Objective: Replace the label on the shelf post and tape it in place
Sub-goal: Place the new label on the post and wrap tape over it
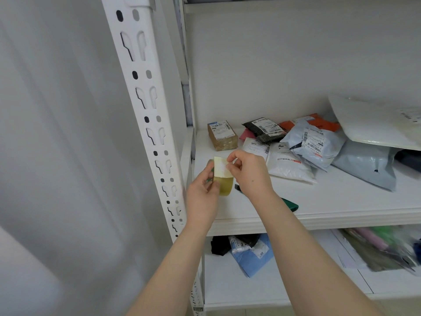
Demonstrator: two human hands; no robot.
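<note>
So the left hand (202,192) grips the tape roll (225,187), and the right hand (248,174) beside it pinches a pale strip (220,167) above the roll. Label or tape, can't tell. A green tool (290,205) is half hidden under the right forearm. The shelf post (145,106) is just left of the hands.

It looks like a parcel storeroom or pickup point. A white slotted shelf post (145,106) rises at 10 o'clock, and at 3 o'clock barcode-labelled courier bags (314,144) and a taped carton (222,135) lie piled on the shelf (341,201).
</note>
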